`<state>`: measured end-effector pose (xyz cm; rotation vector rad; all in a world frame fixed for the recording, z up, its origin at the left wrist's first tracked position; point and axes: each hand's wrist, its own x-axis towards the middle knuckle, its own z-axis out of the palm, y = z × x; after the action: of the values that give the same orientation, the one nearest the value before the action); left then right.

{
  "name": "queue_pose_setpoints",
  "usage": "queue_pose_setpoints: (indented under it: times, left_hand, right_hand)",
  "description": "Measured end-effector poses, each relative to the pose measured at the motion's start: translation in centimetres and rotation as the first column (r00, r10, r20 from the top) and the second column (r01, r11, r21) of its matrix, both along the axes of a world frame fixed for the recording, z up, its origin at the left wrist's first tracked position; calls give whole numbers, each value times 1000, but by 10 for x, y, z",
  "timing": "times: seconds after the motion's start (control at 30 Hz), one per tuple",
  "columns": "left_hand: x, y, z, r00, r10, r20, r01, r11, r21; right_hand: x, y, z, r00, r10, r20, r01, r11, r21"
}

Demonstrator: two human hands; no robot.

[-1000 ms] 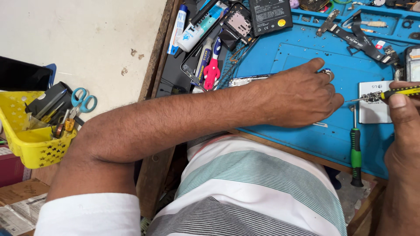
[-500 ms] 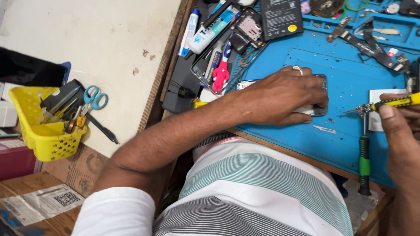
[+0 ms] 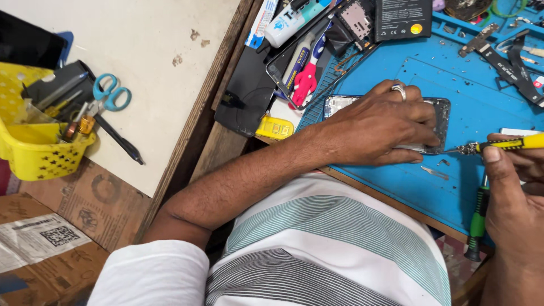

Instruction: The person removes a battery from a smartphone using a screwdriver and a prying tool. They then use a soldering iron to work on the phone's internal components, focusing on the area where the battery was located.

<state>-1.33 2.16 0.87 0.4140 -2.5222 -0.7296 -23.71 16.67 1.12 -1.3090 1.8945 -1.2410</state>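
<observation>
Ahead of the left hand [image 3: 377,127] fingers [image 3: 422,122], bare blue silicone work mat [image 3: 459,85] gives open passage. Beyond it, black flex strips [image 3: 507,62] block. Behind the knuckles, a pink-handled tool [image 3: 306,82] and small yellow block [image 3: 274,128] crowd the mat edge. A green-handled screwdriver [image 3: 477,218] lies below the right hand [image 3: 518,212].

Yellow basket [image 3: 34,156] at far left, crammed with tools; blue-handled scissors [image 3: 110,93] and black pen [image 3: 120,140] just beside it on the pale surface [image 3: 153,51]. Cardboard box [image 3: 51,238] below. Pink-handled tool [image 3: 306,82], yellow clip [image 3: 274,128], green screwdriver [image 3: 477,221] at blue mat [image 3: 453,85] edges.
</observation>
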Motion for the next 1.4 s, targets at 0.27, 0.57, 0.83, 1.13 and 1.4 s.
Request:
queue_pose_setpoints:
  times: [0.27,0.57,0.83,1.13,1.4]
  left_hand:
    - [0,-1,-4,999,-6,-40,7,1000,5]
    - [-2,-1,-4,994,11,-108,-10,1000,14]
    - [-4,-1,-4,998,22,-67,-20,999,35]
    - [-1,0,-3,995,5,-98,-4,1000,13]
    - [-4,2,-5,996,11,-90,-9,1000,25]
  right_hand:
    - [-10,-7,-9,996,14,86,-12,1000,-22]
    - [-32,-4,-18,967,75,244,-59,996,-71]
    - [-17,-5,-7,981,140,133,-120,982,-149]
    - [-13,-15,0,969,135,208,-104,983,-151]
    - [-25,-6,-1,982,184,36,-179,976,-123]
